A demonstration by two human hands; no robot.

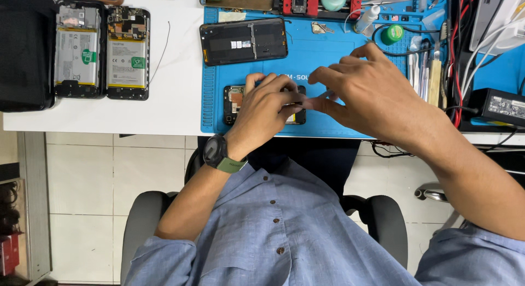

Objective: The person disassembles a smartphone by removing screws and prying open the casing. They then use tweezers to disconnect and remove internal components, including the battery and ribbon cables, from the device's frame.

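An opened phone (234, 102) with its back off lies on the blue work mat (322, 56) near the table's front edge. My left hand (268, 108) rests on top of it and hides most of it. My right hand (363, 89) meets the left hand over the phone's right end, its thumb and forefinger pinching a thin pale tool or strip (322, 96). What exactly is pinched is too small to tell. A watch with a green strap (221, 154) sits on my left wrist.
A dark phone back panel (243, 41) lies higher on the mat. Two opened phones with batteries showing (101, 50) lie on the white table at left, beside a black case (24, 50). Tools, a small bottle (365, 20), cables and a power adapter (500, 106) crowd the right.
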